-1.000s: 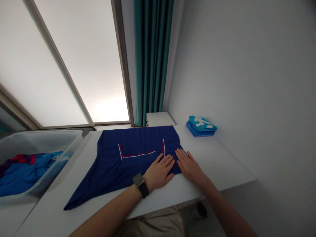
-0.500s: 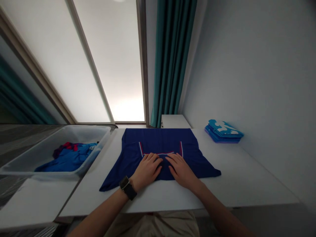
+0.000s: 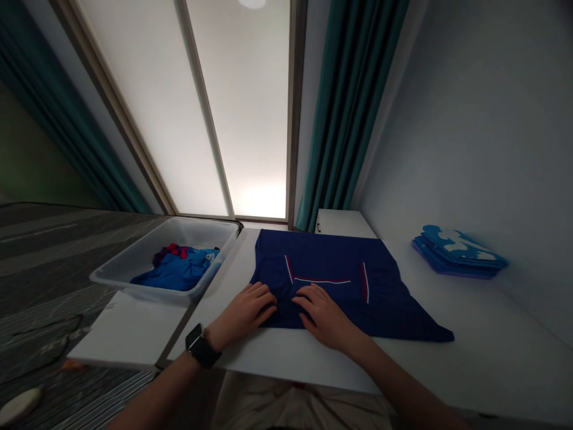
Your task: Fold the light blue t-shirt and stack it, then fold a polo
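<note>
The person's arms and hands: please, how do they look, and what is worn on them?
The left hand and right hand are bare, with no gloves, and both forearms show no sleeves. A square-faced smartwatch with a black strap is worn on the left wrist.

Looks like a home to me: teal curtains [image 3: 353,107], frosted glass panels [image 3: 250,107], a plastic laundry tub [image 3: 165,236], folded clothes [image 3: 459,254] on the counter [image 3: 470,352].

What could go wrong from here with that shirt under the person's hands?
The left hand and right hand both rest on the navy shirt, so a slight drag might bunch the cloth and skew its red-and-white trim. The wristwatch might also snag the fabric if that arm slides forward.
</note>
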Available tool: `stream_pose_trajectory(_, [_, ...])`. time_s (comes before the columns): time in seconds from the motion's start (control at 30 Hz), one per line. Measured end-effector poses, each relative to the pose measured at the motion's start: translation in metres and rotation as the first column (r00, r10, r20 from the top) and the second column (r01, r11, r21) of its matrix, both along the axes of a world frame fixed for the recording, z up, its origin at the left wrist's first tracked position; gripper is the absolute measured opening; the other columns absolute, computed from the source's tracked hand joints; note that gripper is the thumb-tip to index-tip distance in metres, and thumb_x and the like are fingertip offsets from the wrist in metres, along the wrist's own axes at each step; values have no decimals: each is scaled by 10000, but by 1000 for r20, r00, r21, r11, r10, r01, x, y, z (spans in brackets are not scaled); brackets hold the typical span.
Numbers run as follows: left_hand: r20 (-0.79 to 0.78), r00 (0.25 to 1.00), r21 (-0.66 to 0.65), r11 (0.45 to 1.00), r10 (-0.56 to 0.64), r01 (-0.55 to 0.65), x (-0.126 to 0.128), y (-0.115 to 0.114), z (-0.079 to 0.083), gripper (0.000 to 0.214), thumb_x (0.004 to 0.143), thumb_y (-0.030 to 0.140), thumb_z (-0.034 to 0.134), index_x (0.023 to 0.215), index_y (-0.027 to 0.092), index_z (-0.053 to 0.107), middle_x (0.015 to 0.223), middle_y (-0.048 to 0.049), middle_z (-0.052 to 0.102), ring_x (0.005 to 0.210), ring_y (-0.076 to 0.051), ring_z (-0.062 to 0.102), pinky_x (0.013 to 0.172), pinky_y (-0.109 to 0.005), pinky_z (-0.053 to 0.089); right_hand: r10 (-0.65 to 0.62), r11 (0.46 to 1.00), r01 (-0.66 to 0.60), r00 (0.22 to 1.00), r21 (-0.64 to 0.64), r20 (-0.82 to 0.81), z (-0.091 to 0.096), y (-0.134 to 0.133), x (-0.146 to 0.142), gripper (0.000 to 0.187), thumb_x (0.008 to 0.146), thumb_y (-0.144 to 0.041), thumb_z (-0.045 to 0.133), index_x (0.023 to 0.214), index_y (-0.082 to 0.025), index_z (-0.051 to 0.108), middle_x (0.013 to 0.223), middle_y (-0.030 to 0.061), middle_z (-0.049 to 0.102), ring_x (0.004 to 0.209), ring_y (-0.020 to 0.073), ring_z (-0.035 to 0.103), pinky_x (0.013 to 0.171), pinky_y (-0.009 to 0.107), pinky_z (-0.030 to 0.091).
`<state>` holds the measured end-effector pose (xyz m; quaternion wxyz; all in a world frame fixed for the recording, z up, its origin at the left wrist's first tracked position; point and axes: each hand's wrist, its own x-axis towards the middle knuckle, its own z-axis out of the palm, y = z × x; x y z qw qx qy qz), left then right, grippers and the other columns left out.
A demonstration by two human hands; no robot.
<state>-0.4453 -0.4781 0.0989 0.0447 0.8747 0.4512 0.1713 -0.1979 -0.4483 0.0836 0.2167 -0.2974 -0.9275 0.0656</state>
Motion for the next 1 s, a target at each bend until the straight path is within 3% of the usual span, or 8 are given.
stream_pose_trajectory(0.13, [21,1000,-59,998,-13,14,-33,-13,1,188,979,294,467,953,212,634,915,-31,613,887,-183,540,843,-331,423,67,996,-69,997,51,42,4,-1,-21,404,844,-90,546,1232,-202,557,1164,98,588,1151,227,522,1062,471,405])
stream_pose_trajectory(0.27, [82,997,-93,996,0,8,-52,-27,2,192,913,370,585,1026,224,639,1004,-47,621,961,-207,545,882,-350,437,139,986,-148,983,72,120,5,0,-45,367,862,-115,566,1219,-198,554,1142,82,592,1155,217,515,1107,453,340])
stream_pose_trajectory(0.4, [125,992,-126,992,20,-4,-64,-38,-5,379,829,430,683,1147,238,609,1121,-71,602,1059,-236,539,936,-375,448,123,990,-133,971,35,206,2,8,-63,178,864,-189,625,1040,-173,606,1009,81,610,1025,225,554,995,407,421])
stream_pose_trajectory(0.5, [144,988,-132,990,62,-43,-69,-42,-13,377,831,372,685,1175,245,596,1151,-78,593,1077,-238,540,954,-387,453,125,992,-128,966,-4,225,2,17,-70,27,901,-182,578,924,-173,590,949,69,624,940,208,558,886,354,450])
stream_pose_trajectory(0.67, [201,972,-114,989,118,-96,-71,-45,-19,288,875,256,611,1162,235,596,1130,-74,606,1046,-219,558,935,-364,465,128,991,-117,967,-64,221,4,27,-74,107,961,-168,473,905,-176,564,892,54,653,859,186,561,824,316,427])
stream_pose_trajectory(0.8, [239,960,-147,982,149,-116,-72,-42,-23,175,923,243,535,1068,216,628,991,-54,641,939,-199,573,876,-347,471,123,991,-107,965,-81,232,2,26,-75,154,976,-169,444,905,-178,581,899,52,668,861,181,567,818,312,409])
stream_pose_trajectory(0.9, [293,928,-226,959,232,-168,-73,-38,-25,179,936,296,523,1050,219,637,947,-42,642,899,-192,580,843,-335,474,128,989,-110,970,-97,205,2,23,-73,124,965,-264,505,956,-180,596,935,56,671,895,189,570,835,323,400])
stream_pose_trajectory(1.0, [373,889,-294,943,264,-156,-71,-35,-23,227,946,328,495,1103,232,628,1015,-43,640,938,-185,588,862,-321,470,140,987,-123,974,-102,180,3,21,-71,234,892,-382,627,1010,-182,597,966,59,669,934,203,568,854,335,390])
